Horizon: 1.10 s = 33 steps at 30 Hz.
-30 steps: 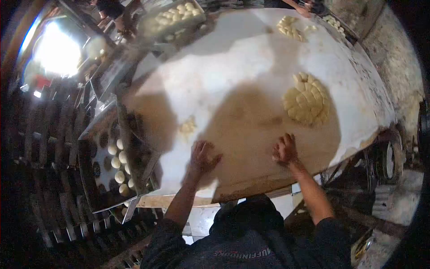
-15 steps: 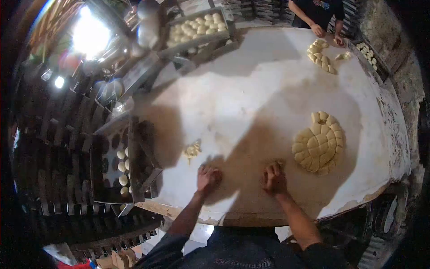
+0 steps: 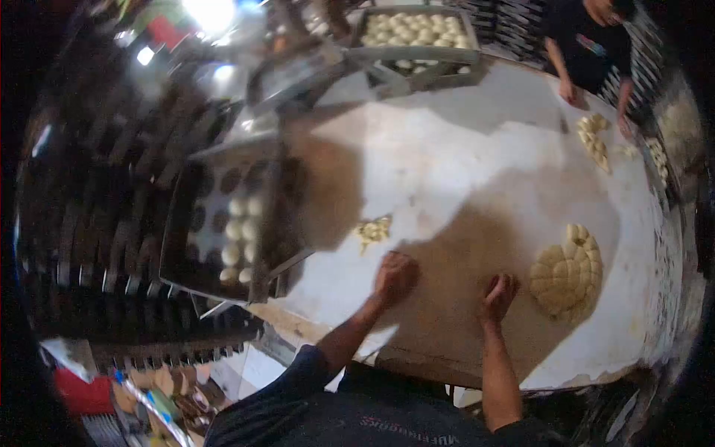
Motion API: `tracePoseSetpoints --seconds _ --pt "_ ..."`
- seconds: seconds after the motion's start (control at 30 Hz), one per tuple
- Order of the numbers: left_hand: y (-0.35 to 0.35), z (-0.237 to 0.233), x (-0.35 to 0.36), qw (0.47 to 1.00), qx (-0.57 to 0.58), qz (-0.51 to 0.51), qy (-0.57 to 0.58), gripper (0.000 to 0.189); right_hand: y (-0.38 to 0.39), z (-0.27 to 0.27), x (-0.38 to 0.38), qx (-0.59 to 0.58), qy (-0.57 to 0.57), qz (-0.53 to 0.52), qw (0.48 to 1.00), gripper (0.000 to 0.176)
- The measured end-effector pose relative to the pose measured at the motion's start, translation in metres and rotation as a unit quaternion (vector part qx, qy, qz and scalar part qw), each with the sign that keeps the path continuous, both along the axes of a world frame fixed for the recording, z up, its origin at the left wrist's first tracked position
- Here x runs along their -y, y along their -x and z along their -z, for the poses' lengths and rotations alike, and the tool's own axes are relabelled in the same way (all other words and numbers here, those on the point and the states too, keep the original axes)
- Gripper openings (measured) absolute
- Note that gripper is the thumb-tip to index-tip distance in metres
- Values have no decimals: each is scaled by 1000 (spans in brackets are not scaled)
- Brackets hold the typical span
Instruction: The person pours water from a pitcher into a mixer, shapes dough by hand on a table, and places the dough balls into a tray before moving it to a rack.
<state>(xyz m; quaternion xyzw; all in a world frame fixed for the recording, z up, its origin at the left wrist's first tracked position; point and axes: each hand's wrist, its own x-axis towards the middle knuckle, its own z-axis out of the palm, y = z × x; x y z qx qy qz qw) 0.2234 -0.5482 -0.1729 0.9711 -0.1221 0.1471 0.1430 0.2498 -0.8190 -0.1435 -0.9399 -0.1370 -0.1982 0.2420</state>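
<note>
My left hand (image 3: 396,277) is curled low over the floured work table, palm down, just in front of a small heap of dough scraps (image 3: 374,231). My right hand (image 3: 497,296) is also curled on the table, fingers bent inward. Whatever lies under either palm is hidden. To the right of my right hand, and apart from it, sits a flat round of dough (image 3: 564,277) scored into several pieces, with one segment standing up at its far edge.
A dark tray (image 3: 199,253) with several pale dough balls (image 3: 240,231) stands at the left edge. Another full tray (image 3: 417,54) is at the back. Across the table (image 3: 447,160), a person (image 3: 592,56) works beside cut dough pieces (image 3: 593,141) and a narrow tray (image 3: 658,160).
The view has swung left, so the table and dough sit further right and the left tray shows more fully. Both hands stay curled; the right one has shifted slightly relative to the dough round.
</note>
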Motion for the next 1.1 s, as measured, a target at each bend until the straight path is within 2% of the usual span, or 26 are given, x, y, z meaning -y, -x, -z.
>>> tracePoseSetpoints --seconds 0.03,0.07,0.1,0.13,0.2,0.27,0.33,0.37,0.4,0.43,0.47,0.5,0.53,0.57,0.6,0.63,0.67,0.7,0.8,0.87,0.9,0.93,0.97,1.03,1.07,1.1 --pt "13 86 6 971 -10 -44 -234 5 9 -2 -13 -46 -56 18 997 41" --pt "32 69 6 972 -9 -59 -229 5 20 -4 -22 -91 -109 40 989 42" --pt "51 25 12 999 -12 21 -45 17 36 -5 -22 -102 -86 -3 991 44" --pt "69 -9 14 985 -11 106 139 34 55 -1 -15 -114 -64 -43 991 46" --pt "114 -30 -14 975 -123 121 138 46 76 12 9 -92 -44 -57 993 29" --pt "139 -53 -50 919 -343 75 182 47 77 -6 42 -200 11 -31 979 15" --pt "139 -164 -105 855 -384 129 324 48 59 -34 59 -386 -15 108 916 17" --pt "132 -194 -140 881 -303 181 316 50 45 -30 65 -385 -14 108 916 17" --pt "120 -218 -177 897 -219 232 307 51 33 -22 71 -431 -79 124 891 20" --pt "90 -240 -218 946 -119 233 192 52 26 -21 69 -471 -142 139 860 23" --pt "68 -292 -242 960 -90 140 225 45 20 -41 30 -448 -223 89 861 26" --pt "42 -300 -266 962 -87 36 256 45 15 -85 -44 -419 -305 40 854 30" --pt "10 -284 -300 979 -33 11 200 46 10 -137 -116 -416 -309 19 855 31" --pt "-23 -263 -328 976 -81 -65 189 42 2 -148 -165 -355 -335 -67 870 32" --pt "-53 -239 -355 994 -7 -75 84 40 -8 -171 -213 -348 -264 -136 889 36" --pt "-73 -209 -372 993 -4 -72 91 40 -14 -202 -266 -234 -214 -232 920 34" --pt "-85 -198 -380 981 -76 -88 157 40 -24 -206 -305 -167 -220 -284 918 30" --pt "-91 -195 -385 959 -148 -102 221 39 -25 -224 -350 -158 -266 -310 899 27" --pt "-88 -197 -390 975 -112 -29 190 41 -49 -236 -448 -84 -204 -414 883 24" --pt "-74 -244 -386 967 -127 -77 209 41 -63 -214 -471 -77 -163 -443 878 21" --pt "-69 -260 -385 956 -145 -123 224 42 -63 -211 -473 -15 -38 -438 898 19" --pt "-74 -249 -396 960 -64 -125 242 42 -63 -208 -473 47 85 -422 901 18" --pt "-75 -249 -393 962 -68 -119 236 42 -59 -206 -461 46 79 -415 905 18" --pt "-64 -300 -356 961 34 -92 260 41 -40 -208 -408 53 -176 -329 926 16" --pt "-67 -322 -328 964 15 -68 257 41 -37 -190 -371 72 -209 -261 940 17" --pt "-72 -341 -288 972 37 26 231 42 -29 -164 -331 91 -234 -182 951 19"
